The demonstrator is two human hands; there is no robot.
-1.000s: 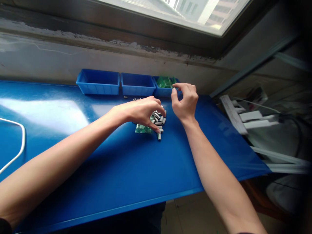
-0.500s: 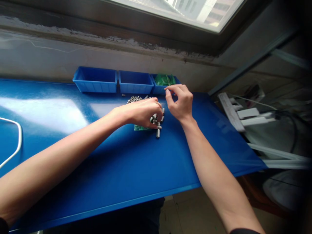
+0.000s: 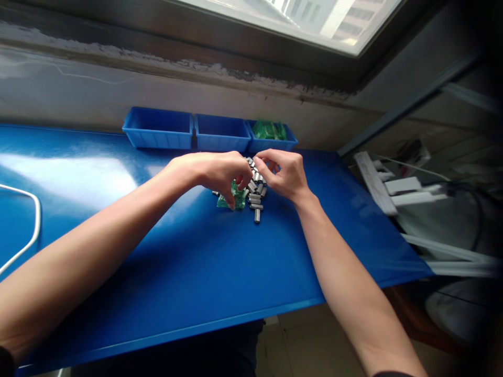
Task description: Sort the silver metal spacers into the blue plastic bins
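Observation:
My left hand is over a green plastic packet, its thumb pointing down and its fingers curled but apart from the thumb. The thumb tip overlaps the packet; I see nothing gripped in this hand. To its right lies a heap of short metal hex pieces, partly hidden by both hands. At the heap's right rear is my right hand, thumb and forefinger brought together in a pinch. Anything between those fingertips is too small to make out.
Three blue bins stand along the wall: a left bin, a middle bin and a right bin holding green packets. A white cable lies on the blue table at left. White parts sit beyond the right edge.
My right hand has moved down and left from beside the right bin to the metal heap. My left hand has shifted slightly left, showing more hex pieces and the green packet.

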